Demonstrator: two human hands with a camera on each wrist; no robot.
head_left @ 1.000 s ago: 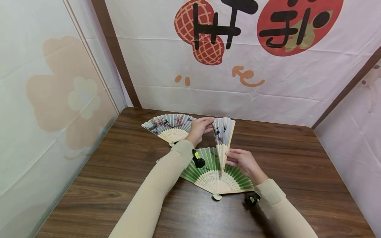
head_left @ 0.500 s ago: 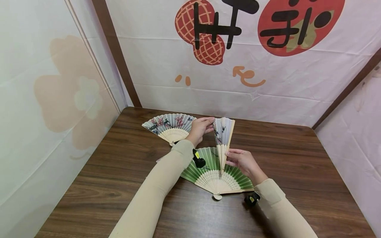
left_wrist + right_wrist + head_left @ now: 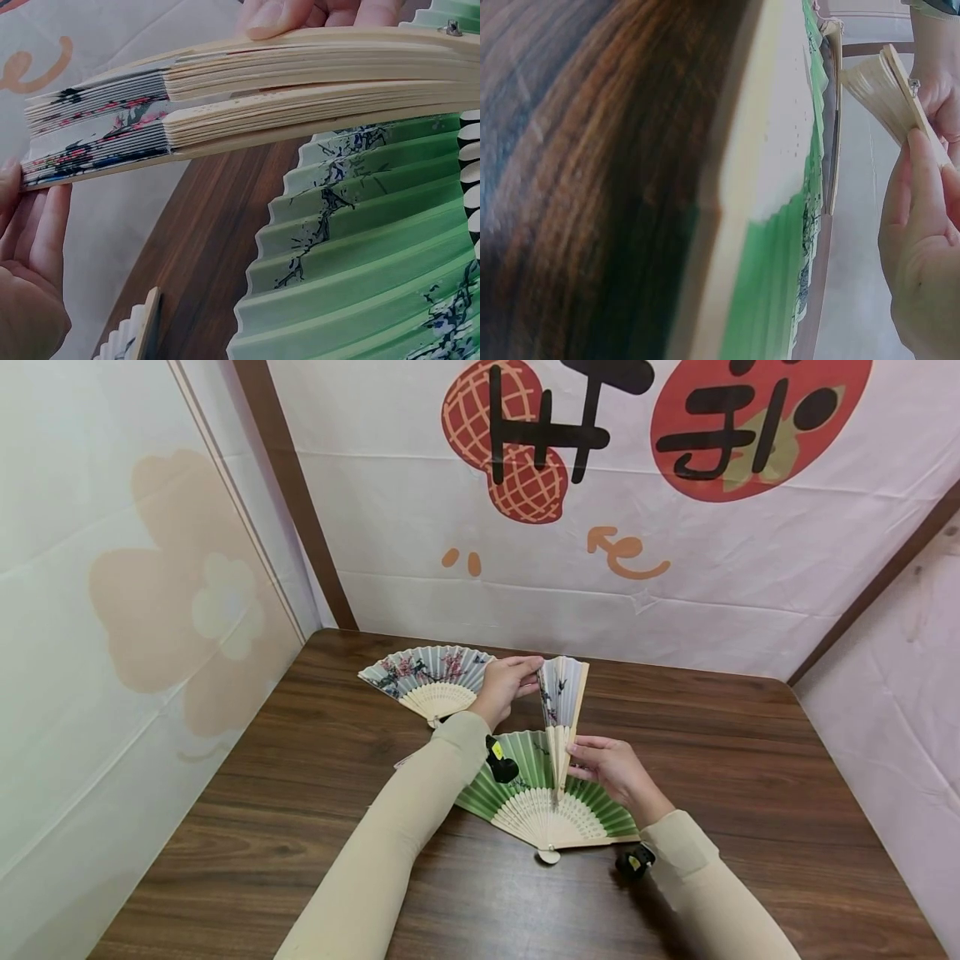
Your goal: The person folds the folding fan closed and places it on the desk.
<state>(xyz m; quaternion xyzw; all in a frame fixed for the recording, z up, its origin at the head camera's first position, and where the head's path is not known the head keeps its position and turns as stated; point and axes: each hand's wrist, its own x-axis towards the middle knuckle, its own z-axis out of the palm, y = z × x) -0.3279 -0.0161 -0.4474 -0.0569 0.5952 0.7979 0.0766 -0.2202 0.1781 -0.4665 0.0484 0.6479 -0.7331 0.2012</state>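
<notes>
A nearly folded white fan (image 3: pixel 562 706) stands upright just above the open green fan (image 3: pixel 543 793), which lies flat on the wooden table (image 3: pixel 300 793). The right hand (image 3: pixel 611 768) pinches its bamboo sticks near the pivot — thumb and fingers curled round them. The left hand (image 3: pixel 506 685) touches the paper edge at the top with straight fingers held together. Beyond the green fan, to the left, lies an open grey fan (image 3: pixel 427 677).
</notes>
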